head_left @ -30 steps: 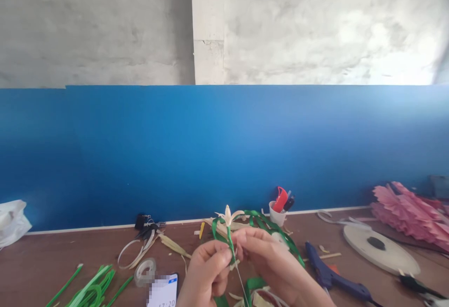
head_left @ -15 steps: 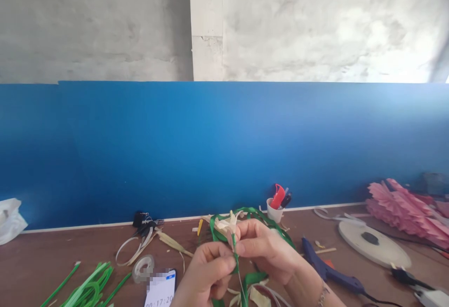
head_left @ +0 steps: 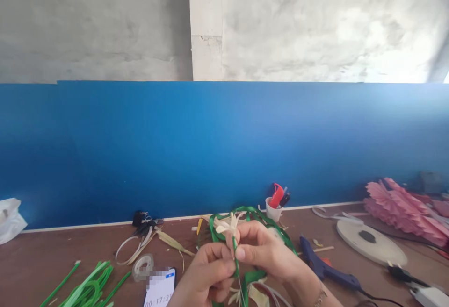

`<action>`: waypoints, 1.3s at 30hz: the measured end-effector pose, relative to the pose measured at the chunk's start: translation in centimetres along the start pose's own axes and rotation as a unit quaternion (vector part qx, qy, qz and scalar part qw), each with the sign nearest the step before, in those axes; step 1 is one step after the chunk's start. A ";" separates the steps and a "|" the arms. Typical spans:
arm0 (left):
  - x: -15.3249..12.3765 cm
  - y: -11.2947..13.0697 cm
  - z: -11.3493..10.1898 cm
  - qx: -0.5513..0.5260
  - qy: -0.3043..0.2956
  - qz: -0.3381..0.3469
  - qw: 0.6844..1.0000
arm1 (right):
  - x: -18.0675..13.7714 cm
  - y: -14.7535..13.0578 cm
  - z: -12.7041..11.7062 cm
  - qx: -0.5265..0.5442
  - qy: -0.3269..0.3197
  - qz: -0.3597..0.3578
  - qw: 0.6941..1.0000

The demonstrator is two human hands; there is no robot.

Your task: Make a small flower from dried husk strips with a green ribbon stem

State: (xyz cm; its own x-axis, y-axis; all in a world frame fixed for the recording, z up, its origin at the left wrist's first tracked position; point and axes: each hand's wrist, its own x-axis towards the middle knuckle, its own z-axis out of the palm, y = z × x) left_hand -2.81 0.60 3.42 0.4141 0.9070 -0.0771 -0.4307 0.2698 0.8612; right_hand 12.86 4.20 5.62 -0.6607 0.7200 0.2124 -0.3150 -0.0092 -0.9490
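Observation:
A small handmade flower (head_left: 227,225) with cream petals stands upright between my hands. Its thin stem (head_left: 236,267) is wrapped in green, and a bare wire end shows lower down. My right hand (head_left: 268,253) is closed, pinching the stem just under the petals. Lower on the same stem, my left hand (head_left: 212,269) grips with thumb and curled fingers; part of the stem is hidden behind them. Green ribbon (head_left: 286,237) loops on the table behind my hands, and cream scraps (head_left: 258,295) lie beneath them.
Green pipe cleaners (head_left: 89,286), a clear tape roll (head_left: 143,267) and a phone (head_left: 159,290) with a timer lie left. To the right are a blue glue gun (head_left: 326,269), a pale oval disc (head_left: 372,241) and pink pleated paper (head_left: 403,209). A white cup (head_left: 273,211) holds pens.
The flower has turned a little in my fingers, and its petals now look more spread. Both hands keep their hold on the stem with only slight finger shifts.

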 end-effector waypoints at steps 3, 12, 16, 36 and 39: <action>0.0 0.6 0.3 0.064 0.069 0.047 0.994 | -0.1 -0.5 0.2 -0.093 0.050 -0.007 0.994; 0.2 0.5 0.6 0.234 0.218 0.115 0.940 | -0.7 -1.6 1.5 -0.437 0.173 0.007 0.883; 0.1 0.4 1.1 0.251 0.240 0.134 0.928 | -0.7 -1.2 1.1 -0.490 0.190 -0.014 0.851; 0.4 -0.4 4.0 0.586 0.340 0.145 0.721 | 0.2 0.4 1.5 -0.527 0.332 -0.046 0.781; 1.0 -0.7 4.1 0.594 0.305 0.121 0.735 | 0.3 0.8 1.2 -0.523 0.353 -0.049 0.774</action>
State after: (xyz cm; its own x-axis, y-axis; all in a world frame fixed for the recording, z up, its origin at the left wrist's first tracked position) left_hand 1.18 -0.05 4.77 -0.1524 0.9555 0.2524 0.7208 -0.0673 0.6899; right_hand 11.63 3.60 5.20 -0.0143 0.8847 0.4659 0.6277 0.3706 -0.6846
